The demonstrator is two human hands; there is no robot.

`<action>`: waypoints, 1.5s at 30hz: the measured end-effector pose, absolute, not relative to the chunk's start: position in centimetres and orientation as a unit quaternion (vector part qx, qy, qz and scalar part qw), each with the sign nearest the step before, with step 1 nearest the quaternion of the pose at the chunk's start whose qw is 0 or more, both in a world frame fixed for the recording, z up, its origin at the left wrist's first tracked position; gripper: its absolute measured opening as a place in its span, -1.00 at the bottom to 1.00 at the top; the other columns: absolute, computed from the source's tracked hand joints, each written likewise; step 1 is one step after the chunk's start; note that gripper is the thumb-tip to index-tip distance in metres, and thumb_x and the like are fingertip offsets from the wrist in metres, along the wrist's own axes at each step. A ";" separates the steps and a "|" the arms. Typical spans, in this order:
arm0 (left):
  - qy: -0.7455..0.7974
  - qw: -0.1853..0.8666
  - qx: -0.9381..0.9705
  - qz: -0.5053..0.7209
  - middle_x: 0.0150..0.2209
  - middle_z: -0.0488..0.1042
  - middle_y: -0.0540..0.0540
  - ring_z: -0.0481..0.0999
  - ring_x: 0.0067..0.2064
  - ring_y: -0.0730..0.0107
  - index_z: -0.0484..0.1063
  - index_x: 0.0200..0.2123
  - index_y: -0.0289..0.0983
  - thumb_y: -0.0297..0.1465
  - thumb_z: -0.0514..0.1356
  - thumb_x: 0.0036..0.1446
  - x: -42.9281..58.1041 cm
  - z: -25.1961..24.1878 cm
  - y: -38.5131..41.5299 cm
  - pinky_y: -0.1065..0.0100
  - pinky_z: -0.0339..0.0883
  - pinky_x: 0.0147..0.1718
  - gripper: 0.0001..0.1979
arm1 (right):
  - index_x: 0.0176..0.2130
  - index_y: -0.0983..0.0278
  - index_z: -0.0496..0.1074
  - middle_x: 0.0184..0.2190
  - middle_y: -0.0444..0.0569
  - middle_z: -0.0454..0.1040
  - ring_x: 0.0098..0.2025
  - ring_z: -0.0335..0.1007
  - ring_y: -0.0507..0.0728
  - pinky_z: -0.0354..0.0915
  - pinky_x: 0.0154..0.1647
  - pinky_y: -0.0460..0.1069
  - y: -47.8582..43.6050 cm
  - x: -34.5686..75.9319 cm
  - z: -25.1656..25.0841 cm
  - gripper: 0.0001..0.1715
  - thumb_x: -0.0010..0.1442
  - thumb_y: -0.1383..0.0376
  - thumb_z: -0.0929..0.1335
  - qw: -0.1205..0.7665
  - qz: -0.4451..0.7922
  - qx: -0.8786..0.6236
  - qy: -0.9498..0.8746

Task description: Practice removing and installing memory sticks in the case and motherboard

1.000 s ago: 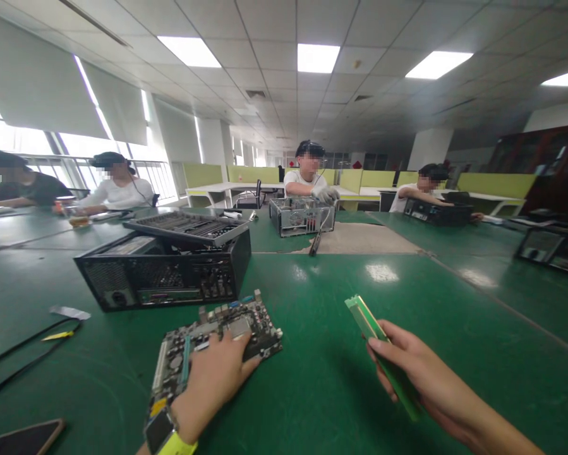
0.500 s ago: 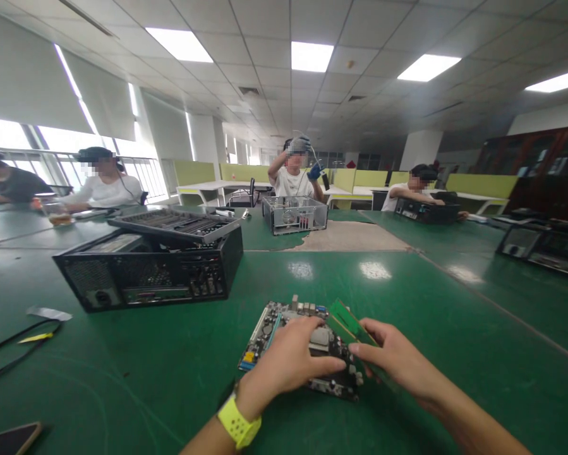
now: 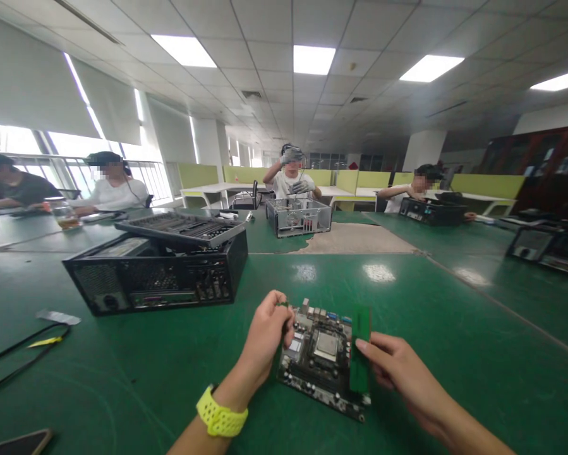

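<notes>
A motherboard (image 3: 312, 373) lies on the green table in front of me, its square metal-topped processor (image 3: 327, 345) showing near the middle. My left hand (image 3: 268, 332), with a yellow watch strap on the wrist, has its fingers curled closed at the board's far left edge and covers part of it. Between the thumb and fingers of my right hand (image 3: 390, 360) is a green memory stick (image 3: 360, 354). It stands lengthwise over the board's right side and hides that edge. Whether it touches the board, I cannot tell.
Left of the board stands a black computer case (image 3: 160, 278) with a loose panel (image 3: 184, 229) on top. Cables (image 3: 23, 347) lie at the left. Across the table a gloved person works at an open silver case (image 3: 300, 218). Another case (image 3: 549, 246) sits far right.
My left hand has gone from lying spread across the motherboard to curling at its left edge. The board has turned and shifted right. The memory stick has swung from slanted to nearly straight.
</notes>
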State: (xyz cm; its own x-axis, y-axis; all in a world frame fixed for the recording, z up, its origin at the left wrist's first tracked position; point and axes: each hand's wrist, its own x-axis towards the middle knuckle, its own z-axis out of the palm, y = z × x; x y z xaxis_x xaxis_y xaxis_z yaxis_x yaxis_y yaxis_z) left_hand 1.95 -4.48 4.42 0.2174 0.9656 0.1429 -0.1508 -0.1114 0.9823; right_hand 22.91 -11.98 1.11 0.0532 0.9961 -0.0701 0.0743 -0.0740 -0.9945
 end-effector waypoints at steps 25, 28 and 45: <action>0.338 0.141 0.924 0.112 -0.25 0.51 0.02 0.44 -0.19 0.32 0.49 -0.29 -0.12 -0.34 0.23 0.06 0.1 1.2 -3.8 0.40 0.22 -0.21 -0.90 | -0.32 0.21 0.50 -0.29 -0.09 0.52 -0.18 0.35 0.12 0.18 -0.11 -0.02 -12.5 22.2 -0.7 -0.84 0.17 0.23 0.33 0.263 0.189 -0.582 -0.746; 0.336 0.136 0.927 0.098 -0.25 0.50 0.02 0.45 -0.19 0.31 0.49 -0.30 -0.12 -0.37 0.21 0.07 -0.2 1.1 -3.6 0.39 0.22 -0.21 -0.90 | -0.33 0.19 0.51 -0.28 -0.11 0.51 -0.16 0.33 0.13 0.18 -0.10 -0.02 -12.6 21.9 -0.6 -0.86 0.15 0.23 0.35 0.240 0.188 -0.569 -0.764; 0.340 0.154 0.924 0.085 -0.26 0.53 0.01 0.46 -0.19 0.31 0.52 -0.30 -0.12 -0.35 0.22 0.06 -0.5 1.7 -3.5 0.39 0.22 -0.22 -0.89 | -0.19 0.17 0.48 -0.12 -0.12 0.49 -0.03 0.29 0.12 0.14 0.01 -0.02 -12.9 22.0 -0.8 -0.80 0.14 0.31 0.33 0.230 0.180 -0.572 -0.767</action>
State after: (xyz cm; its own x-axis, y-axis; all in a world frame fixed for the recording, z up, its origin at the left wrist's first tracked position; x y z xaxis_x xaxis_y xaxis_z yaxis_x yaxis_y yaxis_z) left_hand -0.47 -3.54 1.67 0.7546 0.6541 0.0523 0.6015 -0.7214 0.3432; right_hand 22.05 -12.88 -0.81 -0.2407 0.9595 0.1462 0.7939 0.2812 -0.5391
